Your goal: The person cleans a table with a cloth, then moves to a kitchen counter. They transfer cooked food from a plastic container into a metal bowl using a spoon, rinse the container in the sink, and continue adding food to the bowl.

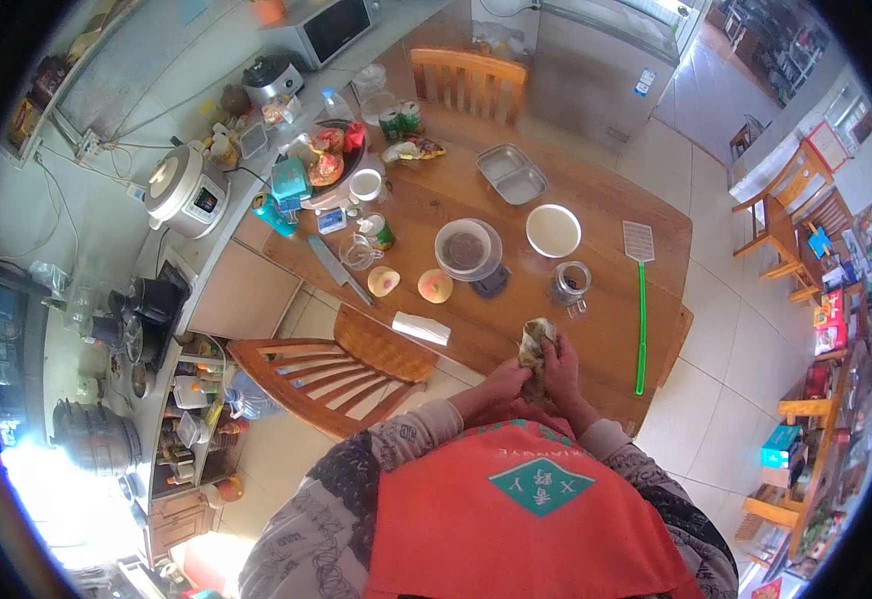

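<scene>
My left hand [507, 380] and my right hand [562, 367] both grip a crumpled, stained whitish-brown cloth [533, 352] at the table's near edge. Past them stands a glass jar [570, 281] with a wire clasp. A white bowl [553, 230] lies behind the jar. To its left, a round container [468, 251] holding something brownish rests partly over a dark flat base. Two pale, reddish fruit pieces [435, 286] and a folded white paper or cloth [422, 328] lie left of my hands. A green-handled slotted turner [641, 322] is at the right.
A large knife [337, 268] lies at the table's left, near a glass cup [358, 252] and cans. Farther back are a divided metal tray [512, 174] and a basin of packages. Wooden chairs stand at the near left [331, 374] and far side [469, 73].
</scene>
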A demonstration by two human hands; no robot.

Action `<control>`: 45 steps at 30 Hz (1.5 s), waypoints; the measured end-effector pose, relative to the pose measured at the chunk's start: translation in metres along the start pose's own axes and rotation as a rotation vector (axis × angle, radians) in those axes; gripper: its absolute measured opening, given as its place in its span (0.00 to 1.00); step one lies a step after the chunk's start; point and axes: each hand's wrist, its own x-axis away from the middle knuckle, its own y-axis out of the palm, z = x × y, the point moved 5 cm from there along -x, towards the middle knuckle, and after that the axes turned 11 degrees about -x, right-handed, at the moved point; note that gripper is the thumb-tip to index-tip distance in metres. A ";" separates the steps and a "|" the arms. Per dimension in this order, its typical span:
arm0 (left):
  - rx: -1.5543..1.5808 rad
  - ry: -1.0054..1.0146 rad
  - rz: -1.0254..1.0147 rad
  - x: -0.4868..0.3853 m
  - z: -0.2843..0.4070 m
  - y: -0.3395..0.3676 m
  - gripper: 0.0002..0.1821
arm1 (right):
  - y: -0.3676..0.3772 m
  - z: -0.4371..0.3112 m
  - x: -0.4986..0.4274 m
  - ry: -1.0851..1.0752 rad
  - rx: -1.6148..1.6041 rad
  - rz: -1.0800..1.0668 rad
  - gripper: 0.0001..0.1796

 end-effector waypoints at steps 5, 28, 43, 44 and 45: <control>0.299 0.113 -0.019 0.010 0.012 0.015 0.16 | -0.024 0.024 0.000 -0.302 0.416 0.026 0.13; -0.970 0.394 0.348 -0.020 0.030 -0.028 0.20 | -0.026 0.043 -0.015 0.028 0.477 -0.290 0.27; -0.165 0.022 0.787 0.090 -0.054 -0.181 0.12 | -0.221 0.059 -0.002 -0.315 1.031 0.293 0.24; -0.202 -0.034 0.761 0.086 -0.067 -0.176 0.12 | -0.246 0.068 0.003 -0.217 0.918 0.513 0.23; -0.187 -0.003 0.719 0.081 -0.076 -0.167 0.12 | -0.254 0.076 0.004 -0.218 0.940 0.516 0.24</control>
